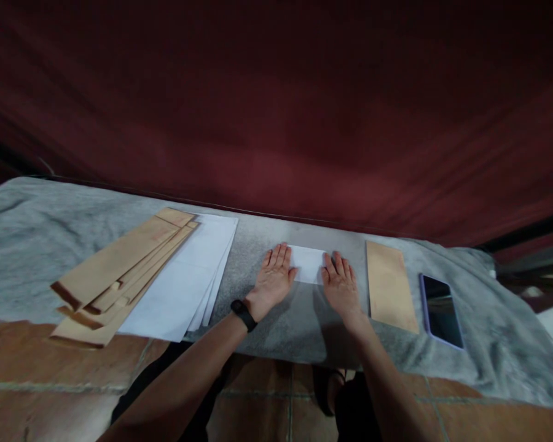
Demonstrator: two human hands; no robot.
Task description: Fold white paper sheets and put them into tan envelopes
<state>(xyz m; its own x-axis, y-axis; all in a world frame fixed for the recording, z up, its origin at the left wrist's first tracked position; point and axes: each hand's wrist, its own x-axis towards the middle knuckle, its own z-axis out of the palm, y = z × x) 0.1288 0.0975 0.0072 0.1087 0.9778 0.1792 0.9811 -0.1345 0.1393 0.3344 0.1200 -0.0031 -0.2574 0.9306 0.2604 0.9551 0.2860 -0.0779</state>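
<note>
A small white sheet of paper (308, 264), seemingly folded, lies flat on the grey cloth in front of me. My left hand (275, 274) rests palm down on its left end, fingers stretched out. On the right end lies my right hand (340, 282), also flat with its fingers extended. The middle of the paper shows between the two hands; its ends are hidden under them. To the right of my right hand a single brown envelope (391, 285) lies flat.
Several brown envelopes (124, 264) are fanned on top of white paper sheets (184, 282) at the left. A phone (442, 311) with a purple edge lies at the right. The grey cloth (276, 331) covers a narrow surface against a dark red backdrop (276, 123).
</note>
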